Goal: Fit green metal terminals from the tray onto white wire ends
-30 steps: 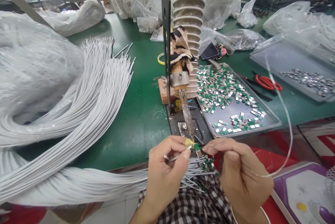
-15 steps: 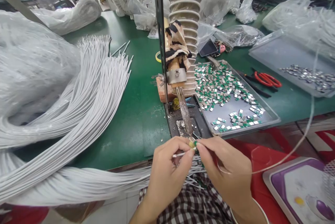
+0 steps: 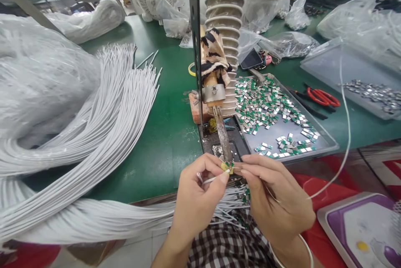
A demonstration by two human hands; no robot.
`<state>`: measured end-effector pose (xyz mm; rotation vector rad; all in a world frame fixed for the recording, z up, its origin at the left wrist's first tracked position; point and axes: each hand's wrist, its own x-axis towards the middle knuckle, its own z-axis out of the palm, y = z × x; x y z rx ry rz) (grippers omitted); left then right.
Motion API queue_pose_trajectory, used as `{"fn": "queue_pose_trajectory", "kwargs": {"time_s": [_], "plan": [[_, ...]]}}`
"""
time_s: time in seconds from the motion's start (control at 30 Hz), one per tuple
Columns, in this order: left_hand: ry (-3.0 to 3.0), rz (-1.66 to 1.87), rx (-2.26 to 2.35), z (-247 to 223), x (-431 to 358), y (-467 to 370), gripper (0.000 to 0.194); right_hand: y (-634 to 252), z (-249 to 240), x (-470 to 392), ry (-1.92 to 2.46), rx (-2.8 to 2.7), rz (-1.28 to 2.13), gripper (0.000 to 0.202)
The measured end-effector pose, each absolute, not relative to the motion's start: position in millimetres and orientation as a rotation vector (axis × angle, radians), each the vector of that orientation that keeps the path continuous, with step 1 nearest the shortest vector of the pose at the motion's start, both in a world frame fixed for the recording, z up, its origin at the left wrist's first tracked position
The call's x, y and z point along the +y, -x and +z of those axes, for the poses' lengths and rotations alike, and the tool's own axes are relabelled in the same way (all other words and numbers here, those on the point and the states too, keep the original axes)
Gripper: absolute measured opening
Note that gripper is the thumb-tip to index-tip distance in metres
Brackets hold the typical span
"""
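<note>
My left hand (image 3: 200,195) is closed in a pinch on a white cable (image 3: 209,180), whose one end pokes out behind the thumb. At its fingertips, a small green circuit board (image 3: 231,165) lies by a yellow piece (image 3: 226,168), right under the tip of a mounted soldering iron (image 3: 222,134). Opposite, my right hand (image 3: 277,197) has its thumb and fingers closed on a thin wire that points at the board. A pale strand (image 3: 347,134) loops from the right into this hand; it looks like solder wire. Fingers partly hide the joint.
Thick bundles of white cables (image 3: 125,109) cover the left. A tray (image 3: 250,145) of green boards stands right of the iron, near red-handled pliers (image 3: 322,97) and a bin (image 3: 354,67) of metal parts. A ribbed hose (image 3: 225,9) rises behind the iron.
My right fingers have let go of the board and drawn back slightly right, with thin wire now showing at their tips. My left hand has shifted slightly up with the cable, under the iron's tip.
</note>
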<state>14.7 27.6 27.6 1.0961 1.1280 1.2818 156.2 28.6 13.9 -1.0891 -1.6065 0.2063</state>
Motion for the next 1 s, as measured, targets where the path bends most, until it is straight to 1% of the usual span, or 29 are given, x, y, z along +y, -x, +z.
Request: {"fn": "queue_pose_trajectory", "kwargs": {"time_s": [0.13,0.3,0.5,0.63,0.73,0.8,0.83,0.93,1.0], "plan": [[-1.043,1.294,1.084,26.4,27.7,-15.2,0.02,-156.6,14.8,28.1,1.069,-1.632,0.178,0.025],[-0.959,1.295,1.024,19.4,26.0,-14.9,0.018,-158.2,18.2,25.4,1.052,-1.651,0.241,0.027],[-1.023,1.253,1.092,19.3,24.8,-12.7,0.018,-158.8,13.8,23.9,1.051,-1.669,0.28,0.025],[-1.105,1.22,1.157,24.0,22.7,-14.8,0.018,-162.5,6.0,19.2,1.014,-1.558,0.414,0.028],[-1.251,1.143,1.23,23.7,19.1,-19.4,0.019,-167.5,9.7,13.8,1.021,-1.597,0.438,0.02],[-1.401,1.043,1.241,21.0,15.2,-23.5,0.018,-170.5,15.6,11.2,1.055,-1.793,0.348,0.011],[-1.476,0.978,1.24,19.3,13.0,-25.5,0.017,-171.7,18.4,10.3,1.065,-1.882,0.306,0.01],[-1.641,0.783,1.244,15.0,5.9,-29.6,0.017,-174.2,22.7,8.8,1.063,-1.989,0.26,0.015],[-1.716,0.712,1.233,13.9,2.0,-29.6,0.016,-175.6,22.6,8.0,1.048,-1.99,0.273,0.018]]}}
